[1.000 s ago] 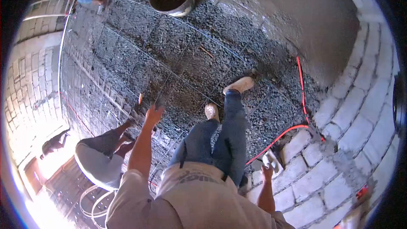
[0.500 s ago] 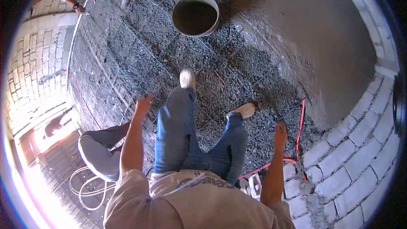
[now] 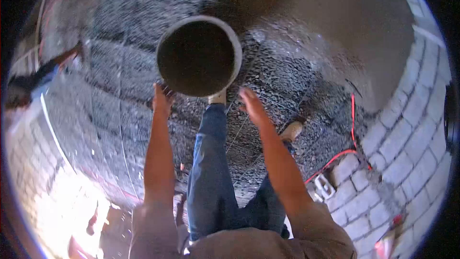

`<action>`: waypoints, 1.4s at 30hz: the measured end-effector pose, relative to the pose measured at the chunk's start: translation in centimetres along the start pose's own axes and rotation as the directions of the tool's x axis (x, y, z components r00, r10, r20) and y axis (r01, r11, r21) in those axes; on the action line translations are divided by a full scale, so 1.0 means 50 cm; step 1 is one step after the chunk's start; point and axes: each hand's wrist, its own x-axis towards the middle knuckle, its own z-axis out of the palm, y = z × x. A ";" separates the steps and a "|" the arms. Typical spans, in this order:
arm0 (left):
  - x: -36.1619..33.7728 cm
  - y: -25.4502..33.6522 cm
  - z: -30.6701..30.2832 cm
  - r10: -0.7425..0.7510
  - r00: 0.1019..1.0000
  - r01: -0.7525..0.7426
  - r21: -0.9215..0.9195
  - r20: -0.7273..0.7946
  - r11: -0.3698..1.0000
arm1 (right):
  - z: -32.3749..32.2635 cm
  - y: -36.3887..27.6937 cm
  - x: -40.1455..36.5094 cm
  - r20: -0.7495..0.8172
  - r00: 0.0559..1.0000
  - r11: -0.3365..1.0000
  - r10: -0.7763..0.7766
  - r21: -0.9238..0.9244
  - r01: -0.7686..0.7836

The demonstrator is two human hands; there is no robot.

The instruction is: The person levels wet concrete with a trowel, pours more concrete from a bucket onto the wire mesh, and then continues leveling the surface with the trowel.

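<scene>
A round bucket (image 3: 237, 52) with a pale rim stands in front of my leading foot, its dark inside filled with something I cannot make out. My left hand (image 3: 162, 101) reaches to its near left side, fingers stretched out and close to the wall. Just off the near right side is my right hand (image 3: 252, 107), its fingers apart and holding nothing. Both hands are a little blurred. Under the bucket lies dark gravel (image 3: 273, 81) crossed by thin bars.
Smooth wet concrete (image 3: 354, 24) covers the far right, bordered by a block wall (image 3: 407, 100). A red hose or conduit (image 3: 353, 120) runs near my right shoe (image 3: 292, 131). Another person (image 3: 40, 79) bends at the far left. Bright light falls at lower left.
The bucket now appears nearer and larger, between my two hands. Both hands have come forward, the right one inward. My view has turned, and the other person appears lower at the left.
</scene>
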 end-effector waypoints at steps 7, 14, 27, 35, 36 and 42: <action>0.074 0.040 -0.009 -0.160 0.964 0.155 0.041 0.211 0.987 | 0.098 0.027 0.130 -0.049 0.994 0.932 0.101 0.354 -0.077; 0.068 0.081 0.034 -0.097 0.953 0.059 0.138 0.288 0.989 | 0.132 -0.048 0.110 -0.207 0.977 0.997 0.049 0.068 -0.036; -0.111 0.203 0.161 0.032 0.896 -0.081 0.092 0.444 0.992 | 0.020 -0.202 -0.027 -0.123 0.985 0.990 -0.121 0.052 0.128; -0.533 0.117 0.286 0.067 0.904 -0.158 0.184 0.423 0.970 | -0.210 -0.107 -0.433 -0.100 0.953 0.883 -0.287 0.358 0.303; -0.622 0.079 0.332 0.092 0.916 -0.183 0.202 0.390 0.962 | -0.248 -0.072 -0.461 -0.118 0.965 0.882 -0.232 0.392 0.260; -0.807 -0.194 0.491 -0.104 0.837 -0.134 0.387 0.536 0.912 | -0.548 0.199 -0.573 -0.250 0.938 0.818 -0.241 0.468 0.335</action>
